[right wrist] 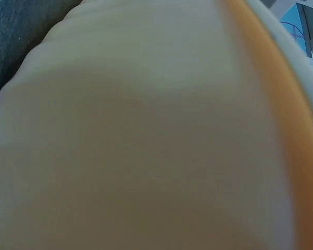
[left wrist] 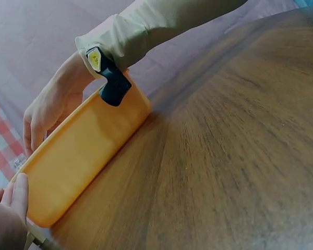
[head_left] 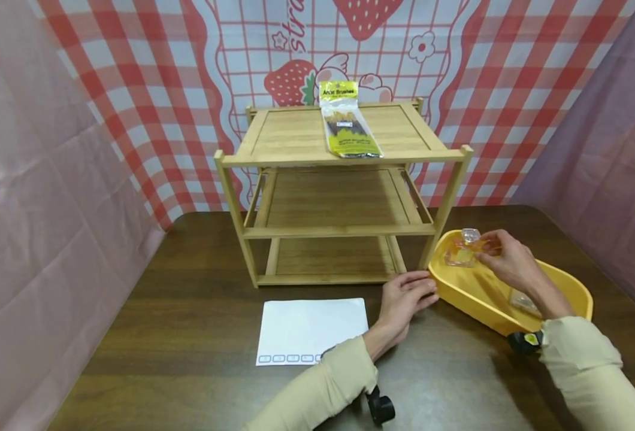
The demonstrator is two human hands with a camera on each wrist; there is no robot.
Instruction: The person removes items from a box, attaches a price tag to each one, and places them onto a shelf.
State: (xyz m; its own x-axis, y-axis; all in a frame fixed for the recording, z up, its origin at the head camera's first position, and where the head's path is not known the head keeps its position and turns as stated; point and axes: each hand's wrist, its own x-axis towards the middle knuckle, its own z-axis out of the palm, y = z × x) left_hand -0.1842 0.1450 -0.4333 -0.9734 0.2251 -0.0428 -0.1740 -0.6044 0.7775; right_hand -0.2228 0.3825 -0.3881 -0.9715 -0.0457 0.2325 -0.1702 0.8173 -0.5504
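Observation:
In the head view my right hand [head_left: 511, 260] reaches into a yellow bin [head_left: 471, 305]. Its thumb and fingers pinch the side of a clear glass perfume bottle [head_left: 462, 254] with a faceted stopper, upright near the bin's far left end. A second clear bottle [head_left: 523, 302] lies in the bin, partly covered by the right forearm. My left hand [head_left: 406, 299] touches the bin's near left corner with fairly straight fingers. From the left wrist, the left fingertips [left wrist: 21, 182] rest at the bin's rim. The right wrist view is mostly filled by a blurred sleeve [right wrist: 146, 130].
A three-tier wooden shelf [head_left: 344, 160] stands behind the hands, its right leg close to the bin. A pack of artist brushes [head_left: 347, 123] lies on its top. On the table [head_left: 188, 335], a white sheet [head_left: 312, 329] lies before the shelf, partly under the left forearm.

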